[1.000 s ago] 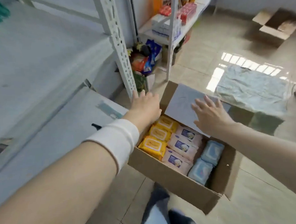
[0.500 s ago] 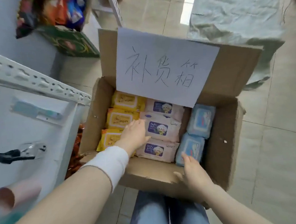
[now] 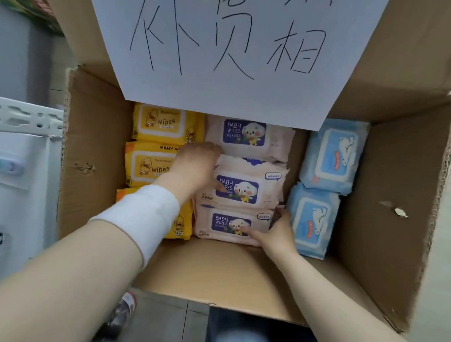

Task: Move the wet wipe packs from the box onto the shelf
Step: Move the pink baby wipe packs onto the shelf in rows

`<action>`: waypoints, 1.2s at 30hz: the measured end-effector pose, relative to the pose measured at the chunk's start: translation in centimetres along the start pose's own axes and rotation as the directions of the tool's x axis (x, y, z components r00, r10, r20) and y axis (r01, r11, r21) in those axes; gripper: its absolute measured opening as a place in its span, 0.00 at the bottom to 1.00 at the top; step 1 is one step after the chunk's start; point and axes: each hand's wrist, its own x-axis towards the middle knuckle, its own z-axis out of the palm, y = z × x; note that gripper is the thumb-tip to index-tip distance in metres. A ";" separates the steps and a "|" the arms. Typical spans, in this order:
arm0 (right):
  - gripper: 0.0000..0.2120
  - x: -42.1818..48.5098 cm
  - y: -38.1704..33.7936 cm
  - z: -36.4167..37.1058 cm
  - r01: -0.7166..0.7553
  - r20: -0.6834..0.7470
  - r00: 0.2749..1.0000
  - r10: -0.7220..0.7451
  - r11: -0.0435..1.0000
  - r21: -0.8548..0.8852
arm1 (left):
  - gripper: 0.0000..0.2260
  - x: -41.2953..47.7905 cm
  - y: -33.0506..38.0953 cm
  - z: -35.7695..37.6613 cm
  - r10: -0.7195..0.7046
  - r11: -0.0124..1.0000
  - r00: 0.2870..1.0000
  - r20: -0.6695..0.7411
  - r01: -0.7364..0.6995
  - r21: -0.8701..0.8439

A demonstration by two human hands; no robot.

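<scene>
A cardboard box (image 3: 95,164) fills the view, open, with a white sheet of handwritten paper (image 3: 236,36) fixed to its far flap. At the left edge stands the white shelf (image 3: 13,164). Inside the box lie three columns of packs: yellow packs (image 3: 159,124) on the left, pink packs (image 3: 246,137) in the middle, blue packs (image 3: 332,155) on the right. The left hand (image 3: 192,167), a white band on its wrist, has its fingers curled over the far left corner of the middle pink pack (image 3: 243,187). The right hand (image 3: 277,234) clasps the right end of the nearest pink pack (image 3: 230,224), thumb on its top.
</scene>
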 end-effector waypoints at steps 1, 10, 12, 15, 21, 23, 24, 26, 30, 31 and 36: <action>0.44 0.1 0.0 0.0 -0.008 -0.004 1.000 0.008 1.000 0.006 | 0.35 0.1 -0.2 -0.3 0.026 1.000 0.999 0.030 -0.026 -0.003; 0.30 -1.7 -0.1 -0.5 -0.082 0.125 0.989 0.080 0.997 0.007 | 0.13 -2.3 -1.1 -1.7 0.142 0.850 0.989 0.050 -0.096 -0.518; 0.26 -2.3 -0.6 -0.7 -0.097 0.211 0.974 0.087 0.995 0.034 | 0.08 -3.7 -0.8 -2.0 0.117 0.813 0.993 -0.031 -0.114 -0.570; 0.21 -3.3 -1.1 -1.9 -0.056 0.217 0.975 0.054 0.998 0.006 | 0.08 -6.6 -0.9 -2.8 0.027 0.712 0.993 -0.115 -0.100 -0.695; 0.15 -10.5 -0.6 -7.4 0.112 0.264 0.955 -0.134 0.989 0.097 | 0.11 -17.3 -3.1 -6.5 -0.236 0.490 0.939 -0.250 -0.108 -0.865; 0.08 -14.3 -1.2 -9.3 0.211 0.243 0.942 -0.232 0.971 0.112 | 0.11 -22.6 -3.8 -8.3 -0.319 0.430 0.905 -0.281 -0.125 -0.894; 0.11 -16.3 -1.8 -10.1 0.234 0.226 0.938 -0.262 0.961 0.146 | 0.12 -25.5 -4.1 -9.3 -0.363 0.403 0.881 -0.303 -0.144 -0.904; 0.22 -20.4 -3.3 -11.4 0.264 0.244 0.920 -0.307 0.945 0.191 | 0.13 -32.1 -4.6 -11.5 -0.465 0.395 0.811 -0.355 -0.169 -0.903; 0.16 -29.7 -7.3 -12.2 0.410 0.377 0.814 -0.443 0.897 0.167 | 0.12 -46.3 -6.1 -14.9 -0.657 0.422 0.603 -0.453 -0.204 -0.883; 0.16 -32.0 -8.4 -12.0 0.449 0.403 0.782 -0.476 0.878 0.165 | 0.12 -49.8 -6.5 -15.5 -0.699 0.440 0.538 -0.471 -0.196 -0.876; 0.18 -43.6 -13.8 -8.2 0.663 0.572 0.556 -0.603 0.737 0.133 | 0.08 -67.8 -9.1 -15.4 -0.839 0.436 0.221 -0.498 -0.274 -0.857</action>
